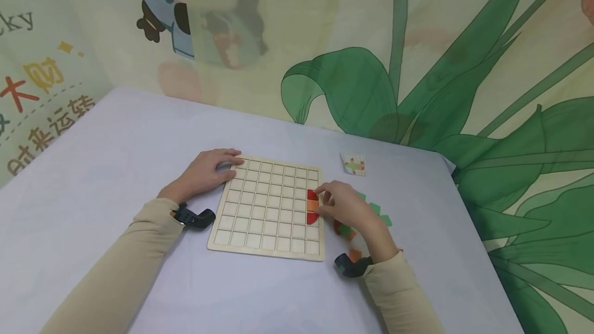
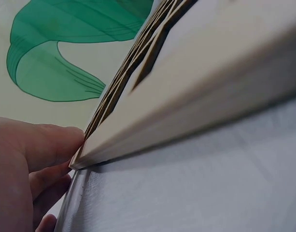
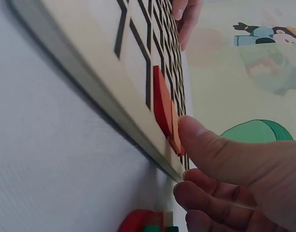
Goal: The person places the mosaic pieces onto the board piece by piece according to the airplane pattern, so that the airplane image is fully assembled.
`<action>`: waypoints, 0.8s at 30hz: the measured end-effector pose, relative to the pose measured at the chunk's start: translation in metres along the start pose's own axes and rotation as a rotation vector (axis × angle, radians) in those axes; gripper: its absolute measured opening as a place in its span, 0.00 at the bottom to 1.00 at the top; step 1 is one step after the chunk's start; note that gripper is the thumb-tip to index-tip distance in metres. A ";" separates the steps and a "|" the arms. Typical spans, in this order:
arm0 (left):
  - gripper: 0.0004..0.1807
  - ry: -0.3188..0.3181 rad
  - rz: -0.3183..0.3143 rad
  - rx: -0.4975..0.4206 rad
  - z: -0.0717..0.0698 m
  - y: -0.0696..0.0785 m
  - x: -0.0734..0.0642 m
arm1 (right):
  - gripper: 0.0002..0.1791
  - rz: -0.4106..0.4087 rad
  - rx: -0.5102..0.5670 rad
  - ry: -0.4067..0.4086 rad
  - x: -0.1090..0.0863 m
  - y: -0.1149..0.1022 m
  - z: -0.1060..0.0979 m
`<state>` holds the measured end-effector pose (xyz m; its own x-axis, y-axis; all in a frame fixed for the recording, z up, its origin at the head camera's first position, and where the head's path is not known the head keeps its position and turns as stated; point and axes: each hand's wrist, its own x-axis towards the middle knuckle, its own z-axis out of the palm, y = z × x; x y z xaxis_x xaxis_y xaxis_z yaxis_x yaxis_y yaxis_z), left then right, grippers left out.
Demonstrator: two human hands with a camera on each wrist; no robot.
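The grid board [image 1: 260,255] lies flat on the white tablecloth [image 1: 162,122]. In the column of squares along the board's right edge sit three pieces in line: a far red piece [image 1: 311,195], an orange piece [image 1: 312,205] and a near red piece [image 1: 311,218]. Each red piece has a curved side.

The right hand [image 1: 345,205] is positioned at the board's right edge. Its thumb and index finger are slightly apart beside the three pieces; whether they pinch one cannot be told. The left hand [image 1: 201,171] rests at the board's far left corner, thumb and fingers spread wide, fingertips on the border.

To the right of the board, partly covered by the right hand and forearm, lie loose green pieces [image 1: 375,209] and a loose orange piece [image 1: 355,255]. Beyond the board's far right corner lies a small picture card [image 1: 354,165]. A black wrist device is worn on each arm. Behind the board hangs a printed backdrop [image 1: 343,76] with green leaves.
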<state>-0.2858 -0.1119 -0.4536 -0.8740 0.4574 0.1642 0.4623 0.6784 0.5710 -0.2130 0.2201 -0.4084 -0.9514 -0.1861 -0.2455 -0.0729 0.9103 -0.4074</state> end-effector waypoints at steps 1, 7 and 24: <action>0.19 -0.001 -0.001 0.000 0.001 0.000 0.000 | 0.25 -0.003 -0.006 -0.001 0.000 0.001 0.001; 0.18 0.004 0.002 0.001 0.002 -0.001 0.001 | 0.24 0.011 -0.028 0.005 0.002 0.004 0.003; 0.17 0.014 0.015 0.008 -0.001 0.001 0.001 | 0.21 0.121 0.016 -0.042 -0.012 0.036 -0.041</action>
<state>-0.2861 -0.1118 -0.4525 -0.8687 0.4599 0.1838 0.4767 0.6758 0.5621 -0.2167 0.2704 -0.3843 -0.9394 -0.0909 -0.3305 0.0470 0.9210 -0.3867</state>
